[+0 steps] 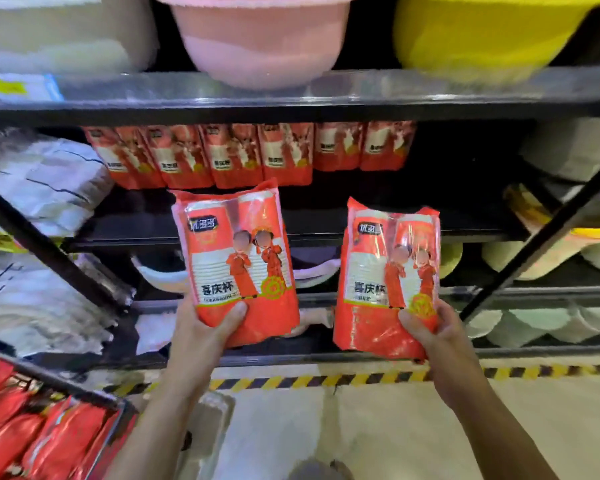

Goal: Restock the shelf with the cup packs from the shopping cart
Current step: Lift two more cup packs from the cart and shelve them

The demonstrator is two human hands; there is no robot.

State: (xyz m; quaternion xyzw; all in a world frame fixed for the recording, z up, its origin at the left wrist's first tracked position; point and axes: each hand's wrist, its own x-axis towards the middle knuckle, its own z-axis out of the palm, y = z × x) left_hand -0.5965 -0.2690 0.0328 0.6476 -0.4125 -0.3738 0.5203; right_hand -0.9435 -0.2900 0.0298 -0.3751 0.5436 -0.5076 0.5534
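Your left grip (201,327) is clasping the bottom of the first cup pack (236,261), thumb across its front. Your right grip (437,337) is clasping the second cup pack (388,282) the same way. Both are being held upright in the air before the shelf (471,232), below its row of matching packs (250,157). You are judged to be placing them. The next move is calling for a lift, then standing them before that row. More packs are lying in the shopping cart (66,388).
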